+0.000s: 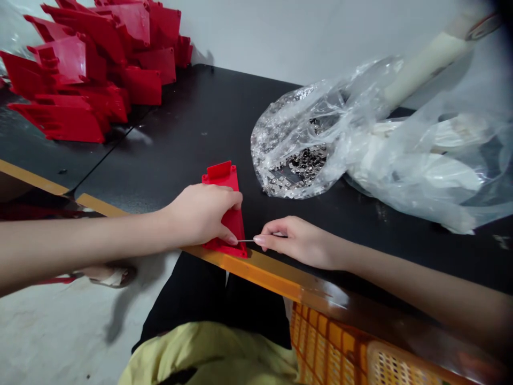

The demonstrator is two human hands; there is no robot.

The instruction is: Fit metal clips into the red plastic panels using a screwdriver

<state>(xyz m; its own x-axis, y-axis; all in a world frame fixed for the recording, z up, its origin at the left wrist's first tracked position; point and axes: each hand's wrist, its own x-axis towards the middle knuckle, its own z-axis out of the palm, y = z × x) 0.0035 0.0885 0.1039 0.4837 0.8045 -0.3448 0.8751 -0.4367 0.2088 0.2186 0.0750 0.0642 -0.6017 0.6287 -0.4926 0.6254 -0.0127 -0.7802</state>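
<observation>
Looks forward and down from the person's own head, over a yellow shirt at the bottom edge. Faces across the black tabletop to a pale wall, with the left hand and right hand fairly near, around mid-frame.

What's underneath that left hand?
A red plastic part: its far end, near end and right side show around the left hand. The hand covers the part's left middle, so details there cannot be seen.

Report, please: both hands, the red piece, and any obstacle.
Left hand holding red piece at table edge. Right hand pinching thin rod, tip at piece. Plastic bag clear of hands.
</observation>
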